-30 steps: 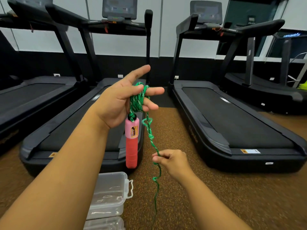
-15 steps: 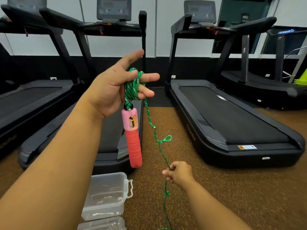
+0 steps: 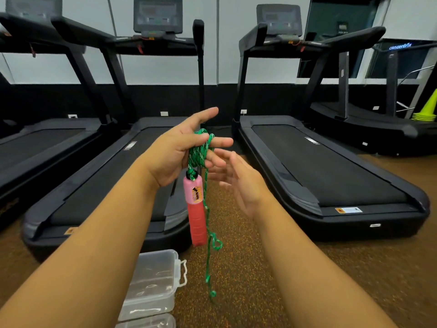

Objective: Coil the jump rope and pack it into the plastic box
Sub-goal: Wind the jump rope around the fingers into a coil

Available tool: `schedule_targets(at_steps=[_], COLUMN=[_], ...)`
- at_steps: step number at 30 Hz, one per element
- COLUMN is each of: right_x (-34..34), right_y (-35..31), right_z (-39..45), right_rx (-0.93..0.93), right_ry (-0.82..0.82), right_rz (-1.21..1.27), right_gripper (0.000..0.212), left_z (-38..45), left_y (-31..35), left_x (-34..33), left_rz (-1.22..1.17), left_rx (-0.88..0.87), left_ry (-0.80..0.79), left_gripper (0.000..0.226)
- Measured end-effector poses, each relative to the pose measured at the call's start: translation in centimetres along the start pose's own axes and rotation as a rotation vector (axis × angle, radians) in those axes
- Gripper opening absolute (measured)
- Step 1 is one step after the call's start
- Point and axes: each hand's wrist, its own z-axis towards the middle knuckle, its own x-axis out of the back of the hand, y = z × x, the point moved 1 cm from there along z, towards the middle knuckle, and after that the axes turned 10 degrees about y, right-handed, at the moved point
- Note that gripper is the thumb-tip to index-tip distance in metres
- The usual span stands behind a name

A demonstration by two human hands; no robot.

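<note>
Green rope (image 3: 198, 155) coils left hand (image 3: 175, 152) — right hand (image 3: 238, 183) open.

- Two bare hands are in view: one left hand (image 3: 172, 152) and one right hand (image 3: 243, 185).
- One green jump rope (image 3: 199, 155) is present, with several turns of it wound around the left hand's fingers; the exact number of turns cannot be told.
- One pink handle (image 3: 195, 209) shows on that rope.
- One clear plastic box (image 3: 153, 285) sits on the floor; a second clear plastic piece (image 3: 151, 322) just below it is cut off by the frame edge.
- Four treadmills appear: one at far left (image 3: 35, 143), one centre-left (image 3: 106, 190), one centre-right (image 3: 326, 176), one at far right (image 3: 369, 124).
- One stack of yellow-green cones (image 3: 429, 110) stands at the right edge.
</note>
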Motion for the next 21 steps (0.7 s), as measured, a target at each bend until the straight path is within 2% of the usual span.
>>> schedule_targets(at_steps=[3,6,11,16,21], right_x=[-0.7,-1.3,-1.9,-2.4,-2.2], right_y=[-1.3,-1.1,0.1,-0.3,-2.4], right_z=[-0.4,-1.1,-3.1,-5.1,-6.3], right_rx=[0.03,0.089,0.4,0.607,0.707], right_ry=[-0.111,-0.086,0.084,-0.028,-0.165], right_rz=[0.023,-0.049,-0.599,-0.966,-1.183], right_gripper=[0.034,0.027,0.024,0.022,0.018], left_z=[-0.2,-0.3,-0.6,-1.0,-1.5], left_y=[-0.3,-0.3,-0.4,-0.8,-1.4], left_x=[0.2,0.5,0.5,0.6,1.0], left_rz=[-0.02,-0.051,-0.079,-0.076,0.06], left_rx=[0.004,-0.015,-0.037,-0.026,-0.05], left_ry=[0.026,0.059,0.11,0.128,0.125], left_gripper=[0.05,0.049,0.05,0.058,0.067])
